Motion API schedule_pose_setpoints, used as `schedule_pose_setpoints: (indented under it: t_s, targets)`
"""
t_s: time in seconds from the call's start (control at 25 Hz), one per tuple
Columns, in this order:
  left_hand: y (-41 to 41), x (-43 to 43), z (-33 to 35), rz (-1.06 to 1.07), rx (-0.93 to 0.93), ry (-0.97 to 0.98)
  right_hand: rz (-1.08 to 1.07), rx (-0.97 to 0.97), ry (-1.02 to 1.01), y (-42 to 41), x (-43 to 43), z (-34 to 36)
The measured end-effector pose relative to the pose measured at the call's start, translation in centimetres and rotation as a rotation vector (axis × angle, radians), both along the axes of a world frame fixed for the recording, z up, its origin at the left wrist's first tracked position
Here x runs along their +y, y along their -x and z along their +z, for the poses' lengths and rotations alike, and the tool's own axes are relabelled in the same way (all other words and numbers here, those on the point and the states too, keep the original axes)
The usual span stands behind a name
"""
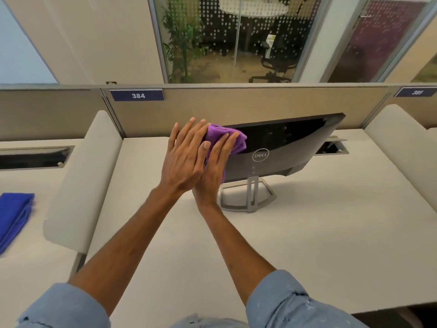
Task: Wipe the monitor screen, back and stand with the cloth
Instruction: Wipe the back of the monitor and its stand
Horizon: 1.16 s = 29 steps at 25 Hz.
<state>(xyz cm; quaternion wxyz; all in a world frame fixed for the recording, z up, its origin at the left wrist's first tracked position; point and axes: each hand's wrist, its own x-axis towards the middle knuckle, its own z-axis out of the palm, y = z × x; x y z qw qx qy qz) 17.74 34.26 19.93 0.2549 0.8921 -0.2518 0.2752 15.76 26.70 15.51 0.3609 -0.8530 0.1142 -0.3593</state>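
The monitor (283, 147) stands on a thin stand (253, 195) on the tabletop (307, 245), its back facing us. A hard push could tip it over or slide it away. The purple cloth (229, 138) sits bunched on the back's upper left. The right hand (212, 169) presses it with straight fingers, and the left hand (184, 159) lies on top, fingers straight too.

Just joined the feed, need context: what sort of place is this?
Probably an open-plan office: numbered tags on a desk partition, a Dell monitor on a white desk, and a glass-walled room with an office chair behind.
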Motion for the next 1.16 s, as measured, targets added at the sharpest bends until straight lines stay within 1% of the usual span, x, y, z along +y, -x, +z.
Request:
schedule_pose_setpoints:
  t_s: [0.04, 0.12, 0.2, 0.28, 0.36, 0.4, 0.44, 0.48, 0.56, 0.6, 0.64, 0.72, 0.8, 0.88, 0.96, 1.08, 1.16]
  targets:
    - [-0.1, -0.6, 0.1, 0.007, -0.001, 0.013, -0.022, 0.009, 0.103, -0.5, -0.3, 0.9]
    - [0.0, -1.3, 0.0, 0.055, 0.004, 0.077, -0.091, 0.014, 0.200, -1.1, -1.2, 1.5]
    - [0.1, -1.4, -0.4, 0.089, -0.020, 0.060, -0.061, 0.048, 0.211, -0.8, -1.7, 0.0]
    - [0.0, -1.2, -0.7, 0.111, -0.046, 0.027, -0.044, 0.091, 0.146, 0.1, -2.7, -2.5]
    - [0.0, -1.2, -0.7, 0.121, -0.039, 0.051, -0.119, 0.130, 0.061, 1.0, -3.8, -4.0]
    - [0.0, -1.4, -0.6, 0.123, -0.032, 0.068, -0.132, 0.144, 0.055, 1.2, -4.4, -4.0]
    - [0.1, -1.5, -0.7, 0.126, -0.027, 0.081, -0.095, 0.129, 0.073, 1.2, -4.8, -3.8]
    - [0.1, -1.6, -0.7, 0.129, -0.027, 0.090, -0.002, 0.084, 0.125, 1.1, -5.1, -3.3]
    - [0.2, -1.8, -0.9, 0.126, -0.019, 0.119, 0.259, -0.048, 0.311, 0.5, -5.6, -2.7]
    - [0.2, -1.9, -0.9, 0.117, -0.011, 0.136, 0.357, -0.098, 0.403, 0.0, -6.1, -2.4]
    - [0.3, -2.0, -0.8, 0.107, -0.007, 0.150, 0.411, -0.126, 0.456, -0.5, -6.8, -2.0]
    - [0.3, -2.2, -0.4, 0.083, -0.015, 0.188, 0.443, -0.139, 0.468, -1.1, -7.7, -0.7]
    - [0.4, -2.0, 0.0, 0.077, 0.002, 0.271, 0.493, -0.141, 0.493, -1.5, -7.8, 1.3]
    - [0.4, -1.3, -0.1, 0.170, 0.011, 0.342, 0.559, -0.131, 0.575, -1.8, -7.1, 3.2]
    - [0.1, -0.1, -0.8, 0.248, 0.025, 0.343, 0.587, -0.108, 0.634, -1.9, -6.3, 4.3]
    - [0.2, 0.6, -1.8, 0.261, 0.016, 0.262, 0.536, -0.109, 0.649, -1.5, -7.7, 3.2]
    - [0.4, 0.3, -1.7, 0.272, 0.001, 0.262, 0.417, -0.103, 0.601, -1.3, -10.6, 1.5]
